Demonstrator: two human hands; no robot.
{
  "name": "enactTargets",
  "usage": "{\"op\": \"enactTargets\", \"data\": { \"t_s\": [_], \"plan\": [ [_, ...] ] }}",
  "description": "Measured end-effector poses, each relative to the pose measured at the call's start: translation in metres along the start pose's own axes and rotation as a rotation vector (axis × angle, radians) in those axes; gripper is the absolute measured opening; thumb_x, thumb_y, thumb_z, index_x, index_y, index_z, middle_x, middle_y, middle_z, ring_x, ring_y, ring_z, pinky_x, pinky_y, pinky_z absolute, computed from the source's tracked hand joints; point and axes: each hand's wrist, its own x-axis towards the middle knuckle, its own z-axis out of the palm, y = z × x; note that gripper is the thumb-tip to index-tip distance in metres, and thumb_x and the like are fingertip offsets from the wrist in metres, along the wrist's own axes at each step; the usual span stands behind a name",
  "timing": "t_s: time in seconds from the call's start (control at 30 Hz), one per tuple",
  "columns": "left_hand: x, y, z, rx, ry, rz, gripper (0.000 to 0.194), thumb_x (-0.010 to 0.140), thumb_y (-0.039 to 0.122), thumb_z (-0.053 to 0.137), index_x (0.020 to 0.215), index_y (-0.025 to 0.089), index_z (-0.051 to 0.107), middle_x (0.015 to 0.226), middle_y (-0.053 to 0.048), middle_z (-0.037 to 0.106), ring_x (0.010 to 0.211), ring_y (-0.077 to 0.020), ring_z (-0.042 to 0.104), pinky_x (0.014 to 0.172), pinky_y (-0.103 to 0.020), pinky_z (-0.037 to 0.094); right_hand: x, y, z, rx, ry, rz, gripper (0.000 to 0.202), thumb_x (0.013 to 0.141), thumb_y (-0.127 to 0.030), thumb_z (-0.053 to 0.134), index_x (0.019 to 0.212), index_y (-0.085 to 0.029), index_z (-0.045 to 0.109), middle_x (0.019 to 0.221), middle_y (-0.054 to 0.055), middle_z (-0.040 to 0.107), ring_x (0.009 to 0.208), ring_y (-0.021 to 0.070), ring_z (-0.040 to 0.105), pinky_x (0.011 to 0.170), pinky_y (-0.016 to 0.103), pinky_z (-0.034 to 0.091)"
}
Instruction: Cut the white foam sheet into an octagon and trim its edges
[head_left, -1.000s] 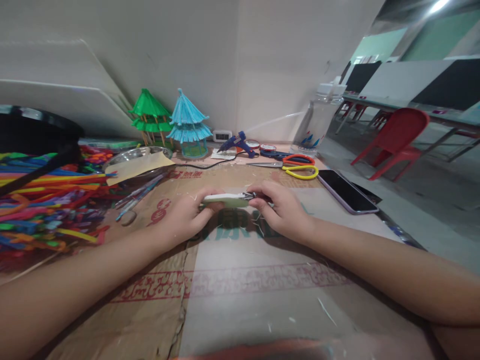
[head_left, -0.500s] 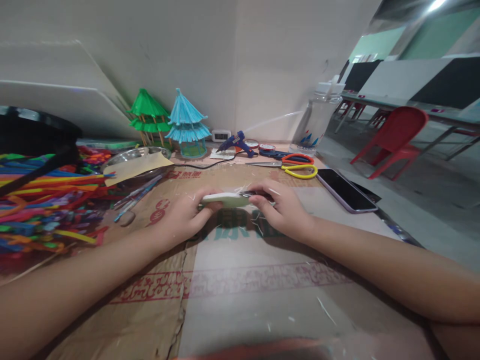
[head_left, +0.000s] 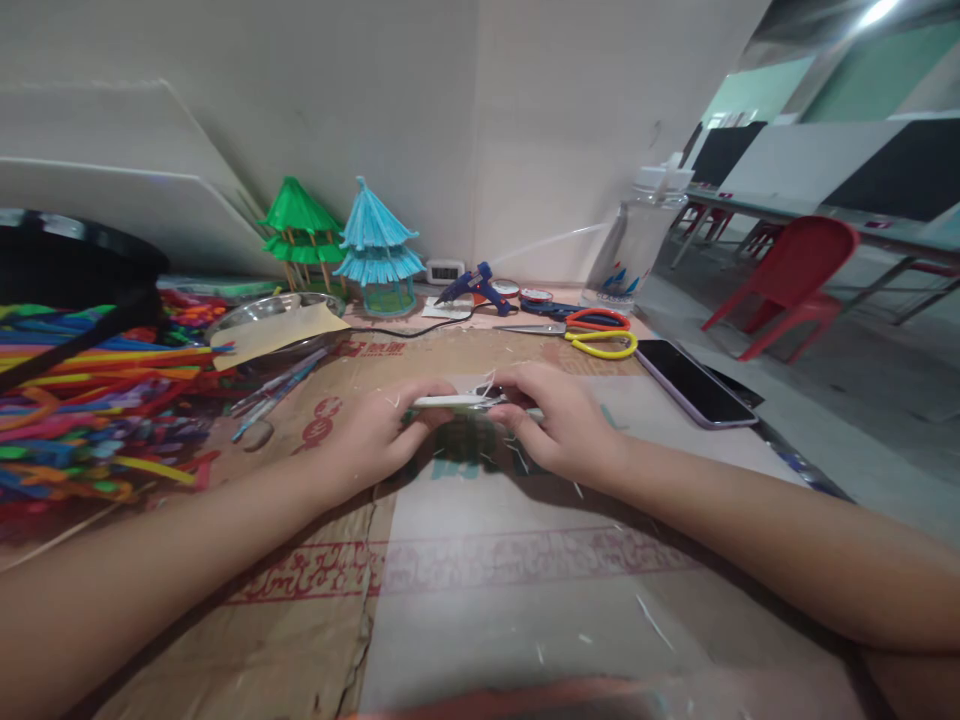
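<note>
My left hand (head_left: 390,428) pinches a flat white piece of foam board (head_left: 448,401) between thumb and fingers; it is seen almost edge-on. Close against the board's right end, my right hand (head_left: 559,418) is closed on a small metal blade-like tool (head_left: 487,397), mostly hidden by the fingers. Thin white slivers cling around the board and both hands. Both hands are just above a translucent sheet (head_left: 480,640) laid over printed brown cardboard (head_left: 300,630), where more white slivers are scattered.
Behind my hands lie scissors (head_left: 600,343) and a blue glue gun (head_left: 477,288). Blue (head_left: 379,240) and green (head_left: 300,215) model pavilions stand by the wall. Colourful pipe cleaners (head_left: 97,430) fill the left. A phone (head_left: 694,383) and a clear bottle (head_left: 634,245) are on the right.
The foam board has tilted from showing its pale upper face to nearly edge-on. The blade-like tool has shifted slightly to the left along its end.
</note>
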Motion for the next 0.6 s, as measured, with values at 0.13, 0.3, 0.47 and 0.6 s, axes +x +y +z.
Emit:
{"op": "enactTargets", "data": {
  "t_s": [0.13,0.3,0.47,0.6],
  "plan": [
    [-0.0010,-0.0014,0.0018,-0.005,-0.002,0.002,0.025,0.095,0.027,0.045,0.107,0.022,0.066,0.094,-0.001,0.071,0.084,-0.0190,0.065,0.078,-0.029,0.050,0.0020,-0.0026,-0.0004,-0.013,0.002,-0.027,0.021,0.098,-0.029,0.050,0.102,-0.014,0.064,0.085,0.007,0.069,0.072,0.0180,0.058,0.065,0.029,0.043],
    [-0.0017,-0.0016,0.0034,-0.014,0.017,0.023,0.025,0.094,0.025,0.045,0.107,0.022,0.066,0.098,-0.002,0.072,0.088,-0.0196,0.066,0.081,-0.029,0.051,0.0033,-0.0029,-0.0014,-0.021,0.010,-0.041,0.021,0.098,-0.030,0.051,0.100,-0.015,0.064,0.082,0.006,0.068,0.069,0.0167,0.056,0.064,0.028,0.042],
    [-0.0022,-0.0008,0.0029,-0.011,0.010,0.011,0.027,0.093,0.025,0.045,0.111,0.022,0.065,0.101,-0.003,0.073,0.091,-0.0205,0.067,0.085,-0.032,0.052,0.0024,-0.0033,-0.0022,-0.012,-0.011,-0.023,0.023,0.098,-0.032,0.050,0.098,-0.015,0.064,0.080,0.006,0.067,0.067,0.0165,0.056,0.063,0.028,0.041],
    [-0.0020,-0.0013,0.0029,-0.008,0.015,0.023,0.027,0.092,0.026,0.046,0.111,0.021,0.065,0.103,-0.004,0.073,0.092,-0.0210,0.068,0.085,-0.033,0.052,0.0016,-0.0035,-0.0024,-0.013,-0.020,-0.020,0.023,0.097,-0.033,0.050,0.098,-0.014,0.064,0.080,0.006,0.068,0.069,0.0172,0.057,0.064,0.029,0.041]
  ]
}}
